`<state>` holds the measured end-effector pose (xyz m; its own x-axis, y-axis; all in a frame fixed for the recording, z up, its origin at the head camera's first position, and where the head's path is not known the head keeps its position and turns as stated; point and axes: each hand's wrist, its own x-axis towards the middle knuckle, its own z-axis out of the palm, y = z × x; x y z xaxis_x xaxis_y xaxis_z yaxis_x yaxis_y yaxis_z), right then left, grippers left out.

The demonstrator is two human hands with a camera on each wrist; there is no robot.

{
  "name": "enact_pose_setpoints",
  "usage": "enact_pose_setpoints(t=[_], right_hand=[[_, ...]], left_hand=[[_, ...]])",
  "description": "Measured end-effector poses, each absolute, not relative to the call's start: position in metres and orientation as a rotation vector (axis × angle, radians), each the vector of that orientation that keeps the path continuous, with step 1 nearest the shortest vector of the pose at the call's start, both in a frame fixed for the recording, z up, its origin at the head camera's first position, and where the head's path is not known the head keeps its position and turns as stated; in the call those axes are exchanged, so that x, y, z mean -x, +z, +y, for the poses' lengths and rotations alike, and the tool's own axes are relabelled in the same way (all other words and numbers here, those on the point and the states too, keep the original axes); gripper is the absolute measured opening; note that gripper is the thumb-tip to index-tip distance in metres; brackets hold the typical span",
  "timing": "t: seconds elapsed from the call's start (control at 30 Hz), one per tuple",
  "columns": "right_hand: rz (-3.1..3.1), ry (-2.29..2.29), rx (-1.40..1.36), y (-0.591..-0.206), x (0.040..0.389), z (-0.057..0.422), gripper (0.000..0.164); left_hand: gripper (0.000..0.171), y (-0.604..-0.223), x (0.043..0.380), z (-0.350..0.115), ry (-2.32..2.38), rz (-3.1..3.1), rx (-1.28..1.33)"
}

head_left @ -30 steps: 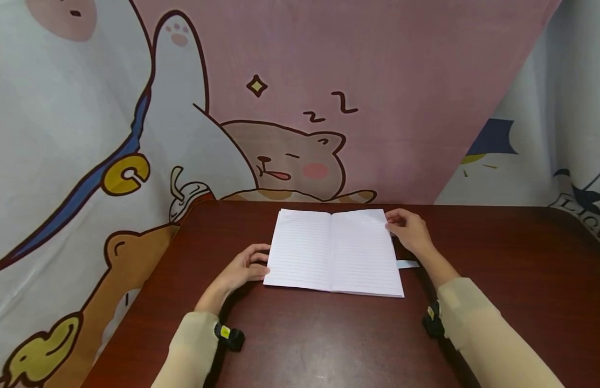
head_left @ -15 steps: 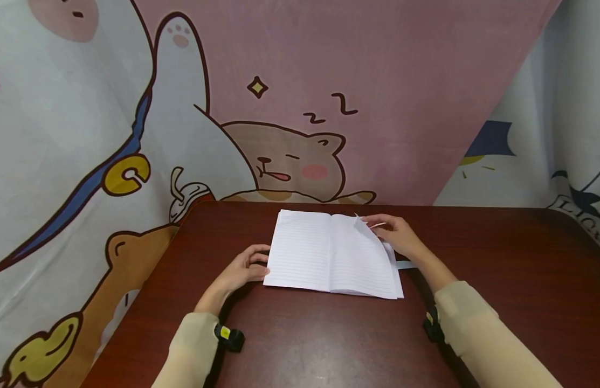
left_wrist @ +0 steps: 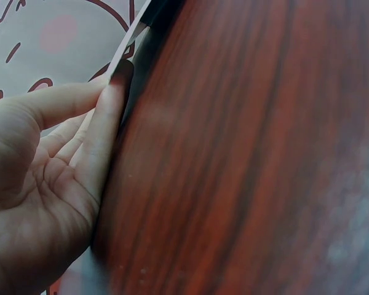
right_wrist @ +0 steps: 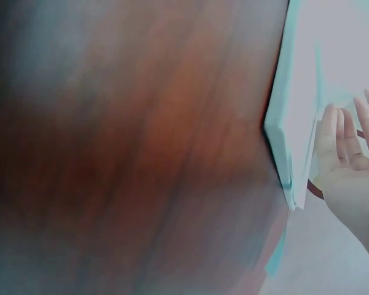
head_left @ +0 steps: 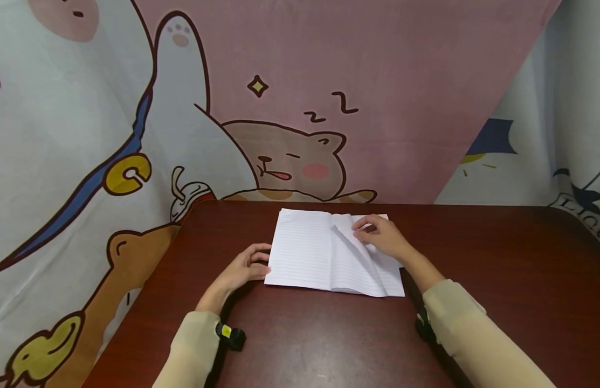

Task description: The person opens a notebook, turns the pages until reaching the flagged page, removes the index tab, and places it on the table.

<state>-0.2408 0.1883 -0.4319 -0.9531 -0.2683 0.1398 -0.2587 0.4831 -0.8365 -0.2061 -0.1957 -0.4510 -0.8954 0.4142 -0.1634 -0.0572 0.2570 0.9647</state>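
An open lined notebook [head_left: 304, 253] lies on the table, white pages up. My left hand [head_left: 243, 267] grips its left edge. In the left wrist view, thumb and fingers [left_wrist: 107, 117] of that hand meet around the notebook's thin edge [left_wrist: 126, 52]. Over the right half of the notebook, a lifted page [head_left: 350, 264] curls towards the left. My right hand [head_left: 384, 237] is at the upper part of this page, fingertips beside the curled paper. From the right wrist, the right hand's fingers [right_wrist: 329, 132] look fairly straight, with a gap to the thumb; no pinch is visible.
The dark red-brown table [head_left: 300, 339] extends on all sides of the notebook. A cartoon-printed cloth [head_left: 401, 108] hangs behind it. A light blue strip [right_wrist: 275, 255] sticks out from the notebook's side. Each wrist wears a small black camera [head_left: 235, 338].
My right hand has moved left from the notebook's right edge, and a right-hand page has lifted and curled over leftward. My left hand has stayed at the left edge.
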Motion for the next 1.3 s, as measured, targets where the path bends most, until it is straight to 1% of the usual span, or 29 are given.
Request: enact_pose_setpoints(t=[0.07,0.2,0.3,0.37,0.5,0.6,0.7,0.83,0.9,1.03,1.17,1.3], right_hand=[[2.722,-1.500,0.522,-0.432,0.240,0.186,0.019],[2.715,-1.510,0.623,-0.435,0.241,0.183,0.032],[2.716,-1.504,0.645,-0.438,0.241,0.180,0.036],[2.742,-1.476,0.629,-0.437,0.242,0.176,0.033],[2.803,-1.396,0.569,-0.434,0.241,0.171,0.021],[2.830,-1.338,0.611,-0.436,0.240,0.164,0.011],[2.829,-1.301,0.704,-0.437,0.239,0.157,0.005],[2.800,-1.300,0.796,-0.436,0.236,0.145,0.014],[2.802,-1.289,0.822,-0.435,0.235,0.140,0.016],[2.882,-1.162,0.810,-0.431,0.235,0.132,0.011],[2.939,-1.077,0.783,-0.429,0.236,0.126,0.013],[2.863,-1.134,0.844,-0.429,0.239,0.121,0.004]], left_hand=[[0.058,-0.451,0.207,-0.195,1.673,2.150,-0.325],[0.058,-0.450,0.206,-0.195,1.669,2.151,-0.316],[0.058,-0.451,0.204,-0.195,1.666,2.159,-0.322],[0.058,-0.450,0.205,-0.196,1.665,2.164,-0.324],[0.058,-0.452,0.205,-0.194,1.674,2.155,-0.332],[0.058,-0.455,0.205,-0.193,1.686,2.145,-0.326],[0.058,-0.455,0.205,-0.194,1.677,2.139,-0.322],[0.058,-0.452,0.205,-0.198,1.660,2.139,-0.334],[0.058,-0.451,0.205,-0.199,1.656,2.141,-0.334],[0.058,-0.452,0.205,-0.200,1.647,2.140,-0.324],[0.058,-0.452,0.206,-0.199,1.653,2.136,-0.318],[0.058,-0.450,0.209,-0.198,1.663,2.125,-0.316]])
